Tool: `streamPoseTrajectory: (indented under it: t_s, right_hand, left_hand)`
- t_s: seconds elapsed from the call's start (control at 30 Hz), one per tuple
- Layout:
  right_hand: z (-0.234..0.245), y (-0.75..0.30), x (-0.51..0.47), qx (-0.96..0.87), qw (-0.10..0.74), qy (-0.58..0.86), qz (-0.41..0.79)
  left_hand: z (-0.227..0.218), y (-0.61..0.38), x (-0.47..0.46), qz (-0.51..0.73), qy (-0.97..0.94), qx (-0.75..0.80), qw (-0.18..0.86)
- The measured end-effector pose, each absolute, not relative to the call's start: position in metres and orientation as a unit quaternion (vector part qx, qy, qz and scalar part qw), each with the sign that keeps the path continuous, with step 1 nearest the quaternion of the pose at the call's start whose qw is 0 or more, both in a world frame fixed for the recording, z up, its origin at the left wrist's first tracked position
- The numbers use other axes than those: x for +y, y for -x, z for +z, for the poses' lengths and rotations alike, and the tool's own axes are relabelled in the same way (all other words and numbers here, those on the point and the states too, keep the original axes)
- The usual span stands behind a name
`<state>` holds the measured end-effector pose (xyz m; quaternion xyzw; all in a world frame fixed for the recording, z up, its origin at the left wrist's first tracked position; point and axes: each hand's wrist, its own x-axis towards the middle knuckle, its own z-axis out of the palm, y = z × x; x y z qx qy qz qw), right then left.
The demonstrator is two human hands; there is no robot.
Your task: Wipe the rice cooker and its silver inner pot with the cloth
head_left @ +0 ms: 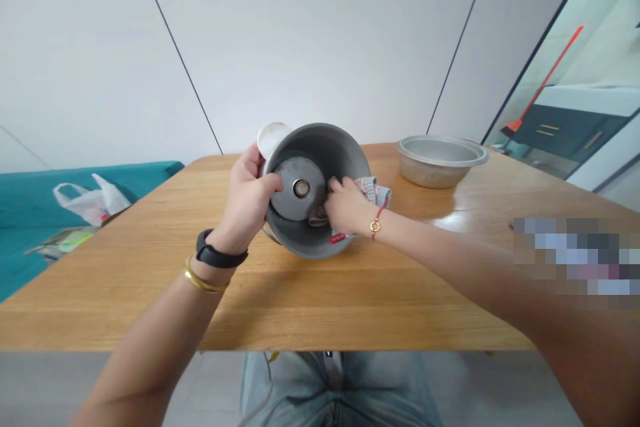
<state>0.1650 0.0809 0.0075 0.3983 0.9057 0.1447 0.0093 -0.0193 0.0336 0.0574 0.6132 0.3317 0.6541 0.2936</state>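
Pot (313, 177) on table (165, 267), open toward us | our left hand (250, 190) clamps its left rim; right hand (347, 207) squeezes cloth (375, 192) at its right rim | looks hard, maybe slippery; best held by rim

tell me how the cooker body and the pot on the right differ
The cooker body is tipped, opening toward the camera; the pot stands upright. The left hand grips the cooker body; neither hand touches the pot. The cooker body looks deep, the pot shallower. Both have round openings and grey insides.

Cloth (379, 193) partly behind right hand (349, 208).
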Motion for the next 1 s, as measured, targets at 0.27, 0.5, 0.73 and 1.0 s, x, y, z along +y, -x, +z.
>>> streamPoseTrajectory:
  t_s: [0.27, 0.5, 0.73, 1.0]
  right_hand:
    - [-0.001, -0.110, 0.060, 0.858, -0.202, -0.349, -0.319]
    - [-0.001, -0.150, 0.048, 0.924, -0.042, -0.381, -0.002]
    - [0.060, -0.190, 0.117, 0.931, -0.201, -0.305, -0.006]
    - [0.038, -0.189, 0.104, 0.913, -0.082, -0.391, 0.089]
  left_hand:
    - [0.045, 0.014, 0.037, 0.674, -0.611, 0.339, 0.239]
    - [0.043, 0.028, 0.030, 0.662, -0.620, 0.341, 0.245]
    - [0.057, 0.017, 0.045, 0.635, -0.621, 0.347, 0.301]
    - [0.065, 0.016, 0.066, 0.643, -0.609, 0.332, 0.325]
